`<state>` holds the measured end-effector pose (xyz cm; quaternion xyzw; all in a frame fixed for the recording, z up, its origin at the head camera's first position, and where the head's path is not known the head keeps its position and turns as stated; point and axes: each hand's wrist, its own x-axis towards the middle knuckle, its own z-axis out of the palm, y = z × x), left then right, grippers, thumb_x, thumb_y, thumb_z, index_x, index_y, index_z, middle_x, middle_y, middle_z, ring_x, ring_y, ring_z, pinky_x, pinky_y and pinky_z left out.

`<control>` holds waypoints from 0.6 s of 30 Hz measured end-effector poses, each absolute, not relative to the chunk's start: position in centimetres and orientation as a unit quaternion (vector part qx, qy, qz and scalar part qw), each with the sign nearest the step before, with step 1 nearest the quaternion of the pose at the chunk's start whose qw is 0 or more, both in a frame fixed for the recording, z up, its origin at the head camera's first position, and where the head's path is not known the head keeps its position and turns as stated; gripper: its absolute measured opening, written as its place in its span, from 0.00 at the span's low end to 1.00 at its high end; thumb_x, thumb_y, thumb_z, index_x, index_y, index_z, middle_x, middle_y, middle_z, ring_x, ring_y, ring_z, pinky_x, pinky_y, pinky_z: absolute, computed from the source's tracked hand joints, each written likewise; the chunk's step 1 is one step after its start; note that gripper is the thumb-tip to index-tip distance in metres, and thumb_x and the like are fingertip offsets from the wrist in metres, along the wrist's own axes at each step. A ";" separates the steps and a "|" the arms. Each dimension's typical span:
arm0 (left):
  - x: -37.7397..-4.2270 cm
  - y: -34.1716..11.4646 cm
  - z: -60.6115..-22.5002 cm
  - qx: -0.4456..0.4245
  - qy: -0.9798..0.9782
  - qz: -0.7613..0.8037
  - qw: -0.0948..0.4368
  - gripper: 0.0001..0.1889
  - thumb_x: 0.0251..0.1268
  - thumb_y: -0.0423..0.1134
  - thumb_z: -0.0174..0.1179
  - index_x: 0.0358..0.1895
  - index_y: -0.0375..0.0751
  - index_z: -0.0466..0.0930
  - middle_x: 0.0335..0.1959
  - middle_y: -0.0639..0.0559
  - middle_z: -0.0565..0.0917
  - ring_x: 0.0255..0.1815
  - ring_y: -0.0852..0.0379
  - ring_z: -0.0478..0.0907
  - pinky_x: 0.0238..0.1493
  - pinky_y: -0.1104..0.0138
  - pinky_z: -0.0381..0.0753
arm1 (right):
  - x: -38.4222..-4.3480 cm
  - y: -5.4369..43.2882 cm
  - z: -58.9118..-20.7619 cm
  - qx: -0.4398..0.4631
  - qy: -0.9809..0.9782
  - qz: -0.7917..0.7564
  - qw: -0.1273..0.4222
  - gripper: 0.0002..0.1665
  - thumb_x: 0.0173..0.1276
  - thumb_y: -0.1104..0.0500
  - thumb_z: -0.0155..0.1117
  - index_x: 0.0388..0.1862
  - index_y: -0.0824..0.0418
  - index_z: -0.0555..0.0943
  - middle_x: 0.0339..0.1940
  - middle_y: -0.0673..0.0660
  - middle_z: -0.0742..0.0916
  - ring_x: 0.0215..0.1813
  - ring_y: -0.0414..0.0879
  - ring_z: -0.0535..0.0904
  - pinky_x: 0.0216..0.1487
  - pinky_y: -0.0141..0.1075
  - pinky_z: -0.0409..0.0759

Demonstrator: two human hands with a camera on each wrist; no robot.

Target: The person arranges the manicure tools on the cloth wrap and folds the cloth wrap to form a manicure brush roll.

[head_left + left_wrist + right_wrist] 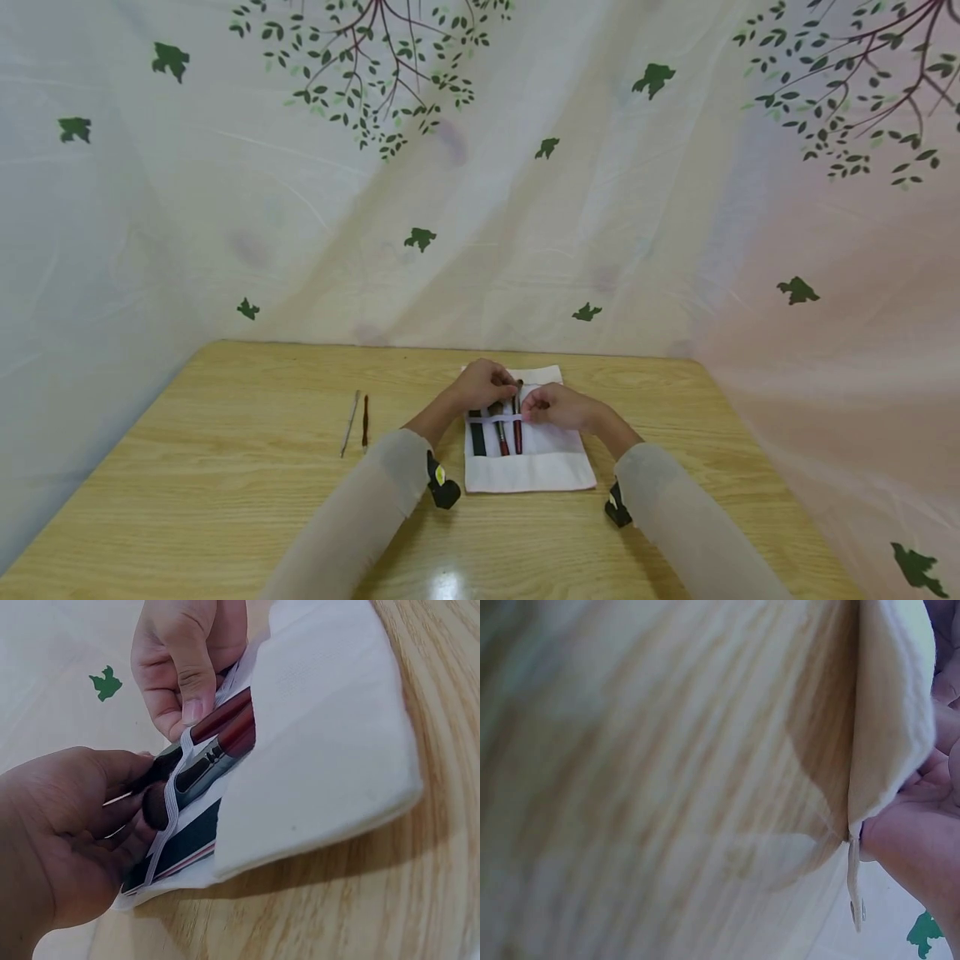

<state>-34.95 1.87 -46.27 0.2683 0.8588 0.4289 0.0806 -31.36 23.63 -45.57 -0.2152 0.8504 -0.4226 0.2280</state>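
A white cloth brush roll (pixel 528 475) lies spread on the table, its pocket along the near side. Two makeup brushes with dark red handles stand in the pocket: one brush (pixel 502 440) beside a flat dark piece (pixel 477 437), the other brush (pixel 517 435) to its right. A white elastic band (pixel 171 799) crosses over them. My left hand (pixel 483 385) pinches the right-hand brush near its dark upper end. With thumb and fingers, my right hand (pixel 561 407) pinches the elastic band just right of that brush. The right wrist view mostly shows the roll's edge (pixel 892 712).
Left of the roll, a thin pale stick-like tool (pixel 349 425) and a thin reddish-brown tool (pixel 365 423) lie side by side on the wooden table (pixel 225 483). A pale curtain (pixel 480 275) with leaf prints hangs behind the table's far edge.
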 end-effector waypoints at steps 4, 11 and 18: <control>-34.7 1.9 -46.1 0.260 0.864 0.423 0.086 0.07 0.69 0.38 0.68 0.41 0.39 0.90 0.35 0.52 0.89 0.31 0.64 0.79 0.35 0.70 0.79 | -31.3 23.6 -45.5 -0.215 0.853 -0.418 0.225 0.09 0.74 0.72 0.54 0.41 0.66 0.82 0.38 0.53 0.84 0.41 0.46 0.74 0.48 0.38 0.73; -34.7 1.8 -46.0 0.256 0.862 0.425 0.101 0.12 0.70 0.38 0.67 0.52 0.39 0.87 0.43 0.49 0.88 0.41 0.58 0.81 0.42 0.68 0.80 | -31.2 23.5 -45.5 -0.212 0.852 -0.422 0.227 0.09 0.74 0.72 0.55 0.41 0.66 0.82 0.38 0.52 0.84 0.42 0.45 0.75 0.49 0.38 0.73; -35.1 1.8 -46.1 0.300 0.862 0.394 0.111 0.16 0.73 0.35 0.63 0.60 0.38 0.83 0.51 0.46 0.87 0.50 0.53 0.82 0.50 0.63 0.80 | -31.3 23.5 -45.6 -0.220 0.852 -0.419 0.225 0.08 0.75 0.72 0.55 0.41 0.66 0.82 0.37 0.52 0.83 0.42 0.45 0.75 0.48 0.38 0.73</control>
